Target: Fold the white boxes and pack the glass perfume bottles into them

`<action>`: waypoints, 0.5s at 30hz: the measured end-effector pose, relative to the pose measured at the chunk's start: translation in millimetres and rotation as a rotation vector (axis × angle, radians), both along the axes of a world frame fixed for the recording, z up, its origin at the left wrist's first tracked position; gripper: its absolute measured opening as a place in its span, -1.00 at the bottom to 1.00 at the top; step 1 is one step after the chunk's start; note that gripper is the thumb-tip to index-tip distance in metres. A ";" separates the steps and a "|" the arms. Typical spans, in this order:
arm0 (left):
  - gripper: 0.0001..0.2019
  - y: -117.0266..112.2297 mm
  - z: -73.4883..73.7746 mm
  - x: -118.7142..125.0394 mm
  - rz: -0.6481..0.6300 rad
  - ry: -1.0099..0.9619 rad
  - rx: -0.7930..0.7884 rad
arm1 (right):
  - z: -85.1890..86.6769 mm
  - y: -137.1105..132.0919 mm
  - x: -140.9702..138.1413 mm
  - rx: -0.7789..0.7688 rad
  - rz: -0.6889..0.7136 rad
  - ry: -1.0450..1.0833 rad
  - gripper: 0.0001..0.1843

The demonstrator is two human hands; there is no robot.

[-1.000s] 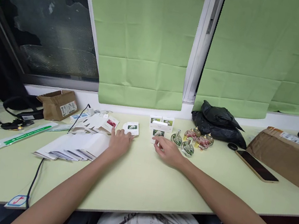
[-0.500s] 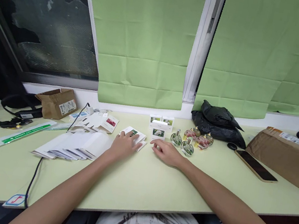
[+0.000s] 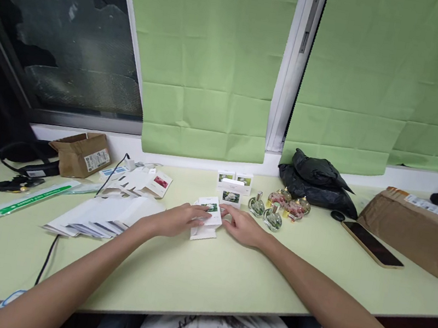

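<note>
A small white perfume box [image 3: 214,217] with a green floral picture lies tilted low over the desk, its loose flaps toward me. My left hand [image 3: 180,220] grips its left side, fingers on top of the printed face. At its right edge, my right hand [image 3: 245,227] has curled fingertips pressed against the cardboard; the thumb is partly hidden. Just behind stand several finished-looking white boxes [image 3: 231,198] with flower pictures. Right of them are two clear green perfume bottles [image 3: 272,218] and several pink ones [image 3: 293,208].
A fan of flat white cartons [image 3: 111,213] lies at left, with printed ones [image 3: 153,183] behind. A brown carton [image 3: 81,155] stands at the back left. Black plastic bags [image 3: 318,182], a phone [image 3: 372,245] and a large brown package [image 3: 416,231] lie at right.
My left hand has brought the white box rightward and nearer, turning it. My right hand, earlier resting apart from it, now touches its right edge.
</note>
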State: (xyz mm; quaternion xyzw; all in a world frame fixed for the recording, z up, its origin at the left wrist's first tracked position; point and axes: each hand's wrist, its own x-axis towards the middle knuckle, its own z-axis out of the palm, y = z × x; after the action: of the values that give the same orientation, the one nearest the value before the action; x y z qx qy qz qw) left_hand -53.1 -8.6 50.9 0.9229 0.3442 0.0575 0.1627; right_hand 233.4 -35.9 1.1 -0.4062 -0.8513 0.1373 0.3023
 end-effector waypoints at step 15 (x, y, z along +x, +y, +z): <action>-0.36 -15.3 -25.5 -2.4 -0.007 -0.396 -0.011 | -2.0 1.7 2.5 -0.010 0.045 0.109 -0.47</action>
State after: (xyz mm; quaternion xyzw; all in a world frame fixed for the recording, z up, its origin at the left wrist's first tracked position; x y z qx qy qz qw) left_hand -55.5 -24.0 25.3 0.8938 0.3026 0.2355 0.2325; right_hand 235.9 -34.2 -0.9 -0.3806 -0.8417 0.1704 0.3431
